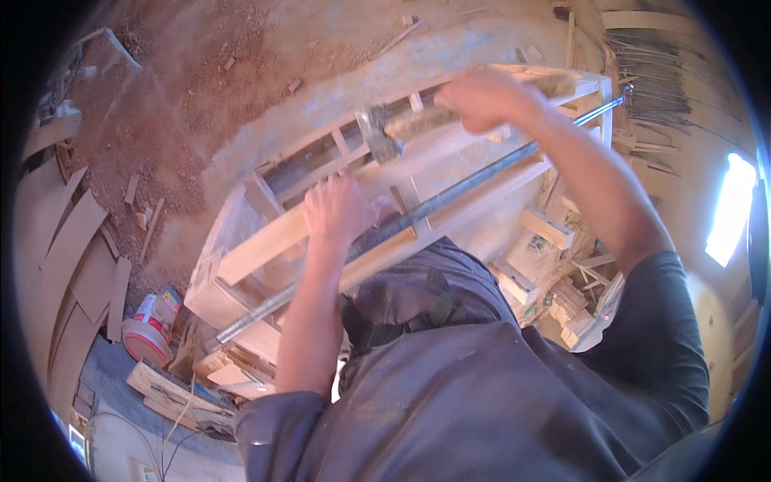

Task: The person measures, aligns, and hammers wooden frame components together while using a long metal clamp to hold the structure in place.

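Note:
My right hand is wrapped around the wooden handle of a hammer. The metal hammer head hangs over the wooden frame, to the right of my left hand and above it in the picture. Gripping a pale wooden rail of that frame, my left hand has its fingers over the far edge and its thumb toward the right. A long metal bar clamp lies diagonally across the frame, nearer my body than the rail.
Thin boards are stacked at the far left, beside a white and red bucket. Wood offcuts lie at the lower right. Reddish dirt ground with scraps spreads beyond the frame. A bright window is at the right.

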Demonstrator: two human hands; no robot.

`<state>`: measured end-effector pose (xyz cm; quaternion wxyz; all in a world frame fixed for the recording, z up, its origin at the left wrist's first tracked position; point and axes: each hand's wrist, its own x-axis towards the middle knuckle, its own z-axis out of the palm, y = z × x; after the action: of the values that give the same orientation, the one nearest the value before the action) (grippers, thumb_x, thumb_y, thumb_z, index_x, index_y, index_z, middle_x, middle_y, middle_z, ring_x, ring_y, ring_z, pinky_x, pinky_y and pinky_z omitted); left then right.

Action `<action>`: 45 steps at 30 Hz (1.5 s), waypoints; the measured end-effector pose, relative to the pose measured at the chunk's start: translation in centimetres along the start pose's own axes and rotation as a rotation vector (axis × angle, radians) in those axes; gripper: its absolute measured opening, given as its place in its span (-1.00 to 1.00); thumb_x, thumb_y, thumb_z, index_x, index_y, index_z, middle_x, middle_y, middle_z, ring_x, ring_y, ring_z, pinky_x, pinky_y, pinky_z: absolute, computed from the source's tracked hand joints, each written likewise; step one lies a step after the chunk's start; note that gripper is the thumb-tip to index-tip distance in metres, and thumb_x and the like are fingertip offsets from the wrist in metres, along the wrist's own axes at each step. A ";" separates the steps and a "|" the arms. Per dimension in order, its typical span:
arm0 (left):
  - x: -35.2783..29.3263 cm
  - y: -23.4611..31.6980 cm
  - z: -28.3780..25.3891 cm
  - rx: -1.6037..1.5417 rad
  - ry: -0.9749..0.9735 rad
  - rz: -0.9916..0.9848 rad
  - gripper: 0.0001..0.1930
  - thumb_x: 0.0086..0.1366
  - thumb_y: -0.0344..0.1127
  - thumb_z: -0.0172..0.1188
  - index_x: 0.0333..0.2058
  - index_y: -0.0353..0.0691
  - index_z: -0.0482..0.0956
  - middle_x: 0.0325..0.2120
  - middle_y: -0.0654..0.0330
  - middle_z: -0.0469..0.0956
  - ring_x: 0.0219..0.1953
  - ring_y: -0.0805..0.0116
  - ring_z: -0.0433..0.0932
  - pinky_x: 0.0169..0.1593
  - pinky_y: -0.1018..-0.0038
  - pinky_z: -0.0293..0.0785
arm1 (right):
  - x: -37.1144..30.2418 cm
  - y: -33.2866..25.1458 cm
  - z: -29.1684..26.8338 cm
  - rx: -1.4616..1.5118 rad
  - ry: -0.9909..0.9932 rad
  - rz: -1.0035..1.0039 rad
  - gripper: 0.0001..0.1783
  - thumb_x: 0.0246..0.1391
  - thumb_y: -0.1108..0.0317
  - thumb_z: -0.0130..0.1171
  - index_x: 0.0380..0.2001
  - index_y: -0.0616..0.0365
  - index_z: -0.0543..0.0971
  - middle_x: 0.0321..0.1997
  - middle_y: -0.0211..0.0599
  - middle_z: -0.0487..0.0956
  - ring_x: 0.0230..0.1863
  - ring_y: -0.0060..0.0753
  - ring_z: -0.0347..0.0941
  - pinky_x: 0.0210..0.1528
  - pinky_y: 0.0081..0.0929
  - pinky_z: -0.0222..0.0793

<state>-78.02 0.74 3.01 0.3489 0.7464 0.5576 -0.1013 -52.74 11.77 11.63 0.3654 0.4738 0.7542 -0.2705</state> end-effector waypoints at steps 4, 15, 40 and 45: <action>-0.3 -0.3 -0.3 0.004 -0.038 0.004 -0.26 0.00 0.30 0.35 -0.15 -0.33 0.53 -0.30 -0.10 0.66 -0.17 -0.03 0.65 -0.08 0.19 0.54 | 2.3 3.0 -5.5 -0.015 0.261 0.028 -0.74 -0.20 0.41 0.21 -0.36 0.29 0.62 -0.38 0.11 0.61 -0.32 0.00 0.60 -0.30 -0.05 0.47; -0.1 -0.3 0.0 0.034 -0.065 0.023 -0.21 0.00 0.35 0.32 -0.10 -0.34 0.53 -0.27 -0.11 0.66 -0.14 -0.04 0.64 -0.06 0.17 0.53 | -3.0 -1.6 0.4 0.062 -0.119 0.194 -0.59 -0.14 0.54 0.13 -0.11 0.28 0.54 -0.28 0.07 0.62 -0.20 0.07 0.59 -0.17 -0.10 0.47; 6.0 1.5 3.3 -0.124 -0.261 0.331 -0.24 0.31 0.07 0.10 0.22 -0.51 0.24 0.05 -0.34 0.45 0.15 -0.18 0.43 0.21 0.14 0.33 | -15.2 -23.0 25.5 3.620 -0.142 0.408 -0.80 0.23 0.38 0.00 -0.50 0.04 0.33 -0.63 -0.57 0.30 -0.67 -0.63 0.22 -0.60 -0.51 0.25; 5.7 2.4 3.1 -0.159 -0.274 0.400 -0.27 0.35 -0.04 0.09 0.26 -0.54 0.15 0.20 -0.36 0.29 0.30 -0.16 0.26 0.34 0.23 0.16 | -14.5 -23.1 27.6 3.543 -0.116 0.368 -0.83 0.24 0.36 0.00 -0.47 0.06 0.36 -0.63 -0.52 0.33 -0.66 -0.61 0.28 -0.61 -0.49 0.31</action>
<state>-73.08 2.85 -1.36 0.4919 0.7914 0.3524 -0.0864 -61.60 -25.87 8.57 0.4859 -0.3235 0.4803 0.6546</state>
